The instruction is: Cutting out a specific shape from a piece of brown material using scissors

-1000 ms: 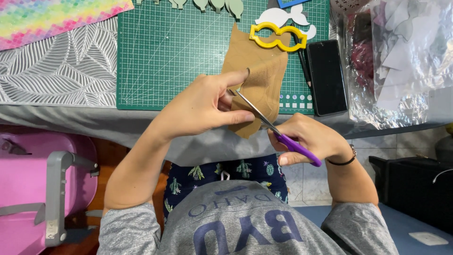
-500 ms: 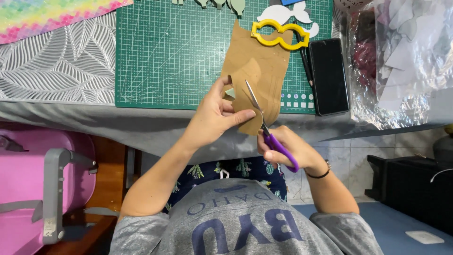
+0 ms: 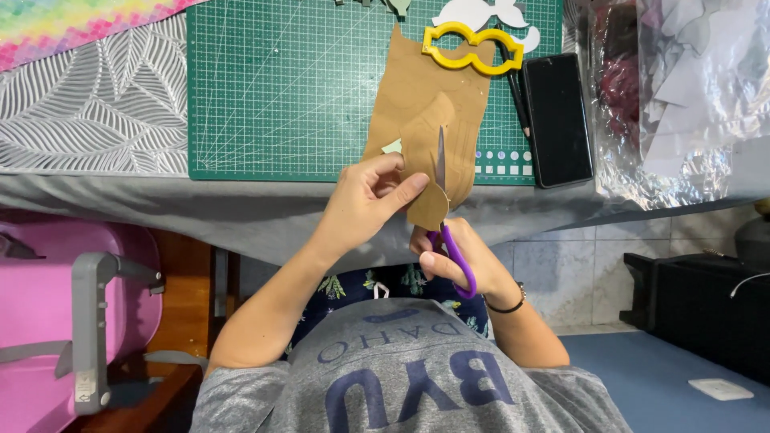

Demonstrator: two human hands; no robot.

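left hand at the near edge of the counter, fingers closed in a pinch on the left margin of the brown kraft-paper sheet; grip placed just beside the cut line, apparently to keep the paper taut and steady against the blades. right hand below the counter edge, fingers curled shut through the purple plastic handles of the steel-bladed scissors; blades pointed away from the body and up into the sheet, nearly closed along a slit in the paper. how far the handles are squeezed: cannot tell, loops mostly hidden by the hand.

brown sheet lying partly on the green gridded cutting mat, its lower end overhanging the counter edge and lifted between both hands; overhang likely kept so the lower blade has room to pass beneath. curved flap already partly separated near the blade tip.

yellow plastic outline stencil resting on the far end of the sheet, overlapping white cut paper shapes. black smartphone face up just right of the mat, a dark pen between it and the sheet. clear plastic bag of scraps at the right end. grey leaf-patterned cloth left of the mat, rainbow-coloured sheet at the far left corner. pink case with grey handle below the counter at left, well apart from the work.
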